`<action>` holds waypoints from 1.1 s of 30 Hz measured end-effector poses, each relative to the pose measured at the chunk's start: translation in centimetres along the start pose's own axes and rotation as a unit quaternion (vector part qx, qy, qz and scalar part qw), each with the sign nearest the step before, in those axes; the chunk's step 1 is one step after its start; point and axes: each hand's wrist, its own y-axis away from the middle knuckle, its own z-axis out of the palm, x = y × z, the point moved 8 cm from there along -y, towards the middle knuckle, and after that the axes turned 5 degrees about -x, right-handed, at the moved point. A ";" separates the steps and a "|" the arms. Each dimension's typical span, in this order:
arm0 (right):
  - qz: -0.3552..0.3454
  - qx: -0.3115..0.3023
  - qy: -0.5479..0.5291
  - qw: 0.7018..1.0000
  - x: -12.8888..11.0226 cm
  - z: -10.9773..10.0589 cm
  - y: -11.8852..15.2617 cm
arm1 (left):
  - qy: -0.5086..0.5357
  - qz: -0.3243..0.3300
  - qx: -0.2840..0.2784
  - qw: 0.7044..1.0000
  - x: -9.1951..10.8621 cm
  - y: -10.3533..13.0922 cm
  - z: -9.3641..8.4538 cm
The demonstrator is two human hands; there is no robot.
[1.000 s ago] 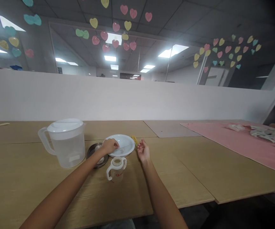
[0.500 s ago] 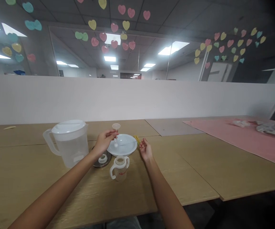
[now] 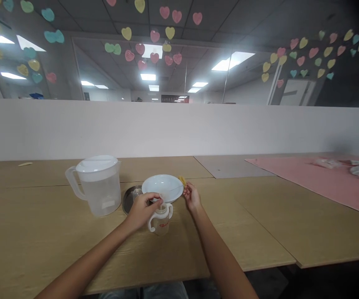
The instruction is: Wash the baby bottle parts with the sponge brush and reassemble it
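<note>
My left hand point(image 3: 145, 207) is closed in a pinch just above a clear two-handled baby cup point(image 3: 162, 226) with white handles and red lettering. Its fingertips hold a small clear straw piece, mostly hidden now, at the cup's open mouth; how far it reaches inside I cannot tell. My right hand point(image 3: 193, 197) is pinched at the right rim of a white bowl point(image 3: 150, 182). From its fingers a thin straw brush with a yellow end point(image 3: 183, 181) reaches over the bowl. A round metal dish point(image 3: 125, 204) lies partly behind my left hand.
A lidded clear plastic pitcher point(image 3: 103, 191) holding liquid stands left of the dish. On the right, a pink cloth point(image 3: 316, 178) carries plastic-wrapped items. A white wall point(image 3: 179, 128) with windows above borders the table's back; the table's front edge is near me.
My left hand has come down from above the bowl to the cup's mouth with the straw piece. My right hand stays by the bowl's rim. The view has shifted slightly left.
</note>
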 end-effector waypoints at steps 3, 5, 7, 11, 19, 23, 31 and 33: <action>-0.010 0.008 0.016 1.000 0.3 -0.1 0.1 | 0.004 0.027 0.006 1.000 -0.9 0.6 0.4; -0.016 0.011 0.025 0.999 0.5 -0.1 0.2 | 0.021 0.035 0.033 0.999 -2.0 0.7 -0.1; -0.023 0.013 0.039 0.999 0.6 -0.1 0.2 | 0.009 0.035 0.081 0.996 -3.4 0.9 -1.3; -0.036 0.023 0.059 0.997 0.4 -0.2 0.2 | -0.131 0.038 0.151 0.979 -6.2 1.5 -4.4; -0.079 0.076 0.110 0.988 -0.1 -0.8 0.5 | -0.364 -0.022 0.099 0.926 -10.3 1.8 -4.1; -0.116 0.113 0.132 0.978 -1.0 -1.2 0.9 | -0.352 -0.032 0.096 0.931 -10.6 1.8 -3.9; -0.281 0.064 0.302 0.908 -4.2 2.2 3.5 | -0.222 0.047 0.275 0.934 -6.4 2.4 -7.4; -0.290 0.017 0.328 0.899 -4.1 3.6 4.2 | -0.185 0.070 0.279 0.940 -5.4 1.9 -7.2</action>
